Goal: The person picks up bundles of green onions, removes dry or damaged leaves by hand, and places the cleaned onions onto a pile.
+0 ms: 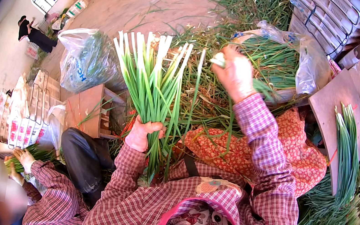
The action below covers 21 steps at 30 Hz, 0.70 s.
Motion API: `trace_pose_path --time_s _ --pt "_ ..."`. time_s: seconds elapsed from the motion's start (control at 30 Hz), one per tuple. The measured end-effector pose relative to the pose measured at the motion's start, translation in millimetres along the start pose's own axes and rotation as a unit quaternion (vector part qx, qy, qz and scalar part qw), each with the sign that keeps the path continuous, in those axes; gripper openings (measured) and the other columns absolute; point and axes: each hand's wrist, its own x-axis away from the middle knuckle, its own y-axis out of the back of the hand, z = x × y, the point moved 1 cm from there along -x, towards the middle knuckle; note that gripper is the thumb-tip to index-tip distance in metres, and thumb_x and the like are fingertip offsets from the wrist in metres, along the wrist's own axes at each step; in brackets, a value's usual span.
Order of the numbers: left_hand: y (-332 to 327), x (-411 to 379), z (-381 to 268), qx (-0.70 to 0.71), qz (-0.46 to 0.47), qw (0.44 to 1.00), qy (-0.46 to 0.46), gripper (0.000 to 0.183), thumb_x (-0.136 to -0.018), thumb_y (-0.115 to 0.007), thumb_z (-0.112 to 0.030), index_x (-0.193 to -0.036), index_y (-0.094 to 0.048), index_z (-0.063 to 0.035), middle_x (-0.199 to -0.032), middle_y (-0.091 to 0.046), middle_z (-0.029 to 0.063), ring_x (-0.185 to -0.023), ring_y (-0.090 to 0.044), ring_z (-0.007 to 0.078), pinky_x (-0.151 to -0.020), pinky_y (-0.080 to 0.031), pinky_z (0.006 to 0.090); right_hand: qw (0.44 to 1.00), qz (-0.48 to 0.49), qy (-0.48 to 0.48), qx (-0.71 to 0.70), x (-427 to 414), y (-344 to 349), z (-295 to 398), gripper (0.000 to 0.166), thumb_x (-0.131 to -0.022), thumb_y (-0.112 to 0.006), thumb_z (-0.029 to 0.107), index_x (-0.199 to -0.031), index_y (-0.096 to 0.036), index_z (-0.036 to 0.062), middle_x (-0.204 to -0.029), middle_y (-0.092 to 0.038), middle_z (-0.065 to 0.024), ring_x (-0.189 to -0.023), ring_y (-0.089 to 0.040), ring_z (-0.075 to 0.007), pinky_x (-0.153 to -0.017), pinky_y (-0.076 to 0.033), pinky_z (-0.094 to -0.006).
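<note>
My left hand (142, 133) is closed around a loose bunch of garlic chives (151, 84). Its white cut ends fan out at the top, and the green leaves hang below my fist. Right of the bunch, my right hand (235, 73) is raised and pinches a few pale stalk ends (218, 60). Green leaves trail from beneath that hand, slightly blurred. Between the two hands a single thin stalk (199, 75) stands apart from the bunch. Trimmed leaves and stalks (208, 106) lie heaped behind my hands, near the red floral cloth (223, 149) over my lap.
An open plastic bag of greens (273, 60) stands beyond my right hand. A bundle (346, 146) lies on a board (327, 98) at right, above piled chives (323, 222). Left are a filled plastic bag (87, 61), a wooden box (84, 107) and a co-worker's hands (23, 159) with greens.
</note>
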Motion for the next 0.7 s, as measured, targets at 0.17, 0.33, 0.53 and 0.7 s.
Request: trace_pose_path --time_s 0.17,0.33,0.53,0.7 --pt "3.2 -0.7 -1.1 -0.014 0.016 1.0 -0.021 0.05 -0.059 -0.079 -0.031 -0.096 -0.058 -0.0044 -0.077 -0.059 0.0053 -0.049 -0.049 0.0183 -0.045 -0.038 0.0308 0.999 -0.044 -0.002 0.012 3.0 21.9 -7.6 0.027 -0.073 -0.069 0.029 -0.092 -0.059 0.0119 -0.079 -0.059 -0.0086 -0.07 -0.061 -0.0272 -0.058 -0.049 -0.0369" --pt "-1.1 -1.6 1.7 0.001 0.011 1.0 -0.006 0.051 -0.058 -0.079 -0.031 -0.096 -0.058 -0.0045 -0.076 -0.059 0.0055 -0.048 -0.049 0.0186 -0.044 -0.038 0.031 0.955 0.009 -0.057 -0.291 12.1 17.4 33.1 0.019 -0.076 -0.067 0.024 -0.084 -0.064 0.0076 -0.074 -0.064 -0.0098 -0.065 -0.061 -0.0183 -0.06 -0.048 -0.0302" --pt "-9.2 -5.5 5.2 -0.031 0.061 0.997 -0.022 0.056 -0.059 -0.079 -0.036 -0.099 -0.056 -0.004 -0.071 -0.059 0.0059 -0.047 -0.05 0.0193 -0.045 -0.039 0.0316 0.873 0.053 -0.087 -0.476 3.4 -17.0 45.9 0.025 -0.079 -0.065 0.026 -0.087 -0.064 0.0028 -0.076 -0.064 -0.004 -0.067 -0.056 -0.0112 -0.064 -0.045 -0.0276" --pt "-0.4 -9.3 11.6 0.002 0.017 1.0 -0.005 0.065 -0.057 -0.076 -0.049 -0.1 -0.056 -0.004 -0.072 -0.058 0.0061 -0.052 -0.052 0.0174 -0.047 -0.041 0.0297 0.869 -0.044 -0.049 -0.491 -1.8 -0.2 33.9 0.016 -0.083 -0.062 0.023 -0.086 -0.065 0.0074 -0.069 -0.058 0.002 -0.062 -0.051 -0.008 -0.058 -0.042 -0.0234"
